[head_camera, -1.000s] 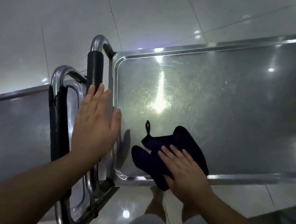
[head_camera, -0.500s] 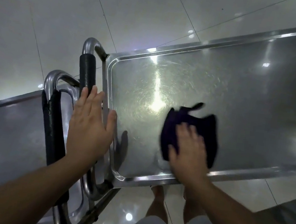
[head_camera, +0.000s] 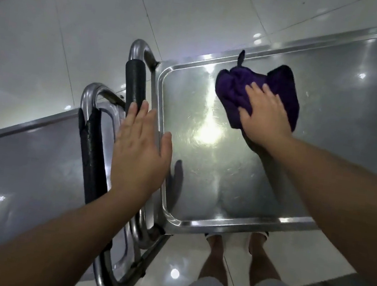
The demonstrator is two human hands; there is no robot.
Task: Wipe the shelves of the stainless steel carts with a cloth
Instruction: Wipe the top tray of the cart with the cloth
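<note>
Two stainless steel carts stand end to end. The left cart's shelf [head_camera: 23,169] runs off toward the lower left; its black-wrapped handle [head_camera: 90,154] sits beside the second cart's handle [head_camera: 135,83]. The left hand [head_camera: 139,153] hovers or rests over the handles with fingers straight and together, gripping nothing. The right cart's top shelf [head_camera: 215,170], a shallow rimmed tray, has its long axis running up to the right. It holds one bunched purple cloth [head_camera: 237,94] near the far rim, its loop pointing away. The right hand [head_camera: 266,114] presses the cloth with fingers spread flat.
</note>
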